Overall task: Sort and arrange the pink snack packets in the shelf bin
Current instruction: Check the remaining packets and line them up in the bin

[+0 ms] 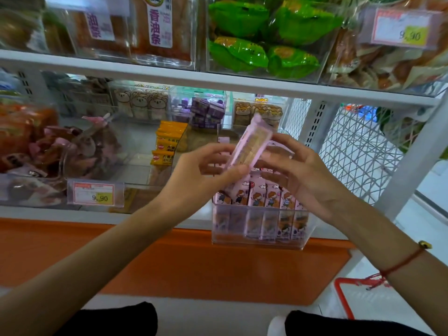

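A clear shelf bin [261, 241] juts out over the shelf's front edge, filled with several upright pink snack packets [271, 197] printed with a cartoon child. Above the bin, one pink packet [252, 144] with a see-through window is tilted, its top end leaning up and to the right. My left hand [208, 166] pinches its lower end between thumb and fingers. My right hand [298, 170] holds its right side, fingers curled around it. The back of the bin is hidden behind my hands.
Yellow-orange packets [169, 141] stand in the clear bin to the left. A price tag [94, 194] reads 9.90. Green packets [264, 37] fill a bin on the upper shelf. A white wire mesh panel [358, 151] closes the shelf's right side. An orange ledge [169, 258] runs below.
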Motion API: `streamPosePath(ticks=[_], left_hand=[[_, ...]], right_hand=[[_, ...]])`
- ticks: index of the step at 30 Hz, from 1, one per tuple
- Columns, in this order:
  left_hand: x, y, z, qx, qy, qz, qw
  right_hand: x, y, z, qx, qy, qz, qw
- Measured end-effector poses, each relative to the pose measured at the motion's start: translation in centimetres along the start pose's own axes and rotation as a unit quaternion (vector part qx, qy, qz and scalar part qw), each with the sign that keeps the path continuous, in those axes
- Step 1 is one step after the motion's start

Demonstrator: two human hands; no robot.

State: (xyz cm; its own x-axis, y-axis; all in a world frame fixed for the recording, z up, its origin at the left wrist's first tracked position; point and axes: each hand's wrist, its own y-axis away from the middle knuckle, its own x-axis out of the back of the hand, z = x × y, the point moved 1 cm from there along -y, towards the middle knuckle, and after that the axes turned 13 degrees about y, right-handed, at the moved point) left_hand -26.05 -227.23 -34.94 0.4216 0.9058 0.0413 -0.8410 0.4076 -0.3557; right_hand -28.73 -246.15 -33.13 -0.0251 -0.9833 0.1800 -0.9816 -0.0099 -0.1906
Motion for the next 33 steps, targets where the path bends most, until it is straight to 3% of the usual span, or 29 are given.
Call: streamPosePath(ticks=[4, 9, 12, 16, 20, 24, 27, 29, 31, 33], left_hand=[[0.6, 0.4, 0.4, -0.151, -0.165, 0.059, 0.973], [0.2, 0.5, 0.2, -0.217, -0.282, 0.049, 0.933], [-0.2, 0.2, -0.3, -0.166, -0.280, 0.038, 0.945], [-0.3, -0.3, -0.2, -0.048, -0.147, 0.018, 0.988], [-0.6, -0.3, -0.5, -0.064, -0.068, 0.038, 0.995], [-0.6, -1.0, -1.4, -0.072, -0.075, 0.096, 0.990], [0.7, -2.5, -2.5, -0.050, -0.101, 0.160, 0.981], [1.2, -3.2, -3.7, 0.007, -0.118, 0.177, 0.977], [1.2, -3.6, -5.0, 0.067, -0.121, 0.147, 0.979], [1.1, -3.8, -5.7, 0.074, -0.110, 0.112, 0.985]], right_hand=[[0.9, 0.4, 0.1, 0.037, 0.037, -0.069, 0.996], [0.2, 0.5, 0.0, 0.076, 0.082, 0.019, 0.994], [0.2, 0.7, -0.3, 0.092, 0.083, 0.033, 0.992], [0.1, 1.3, -1.2, 0.105, 0.112, 0.045, 0.987], [-0.5, 1.2, -1.0, 0.073, 0.111, 0.072, 0.988], [-0.6, -0.2, 0.1, 0.015, 0.112, 0.073, 0.991], [0.6, -2.3, 1.5, -0.026, 0.086, 0.154, 0.984], [1.6, -4.1, 2.5, -0.049, 0.079, 0.224, 0.970], [2.2, -6.1, 3.2, -0.042, 0.100, 0.269, 0.957], [2.3, -8.4, 3.8, -0.013, 0.127, 0.294, 0.947]])
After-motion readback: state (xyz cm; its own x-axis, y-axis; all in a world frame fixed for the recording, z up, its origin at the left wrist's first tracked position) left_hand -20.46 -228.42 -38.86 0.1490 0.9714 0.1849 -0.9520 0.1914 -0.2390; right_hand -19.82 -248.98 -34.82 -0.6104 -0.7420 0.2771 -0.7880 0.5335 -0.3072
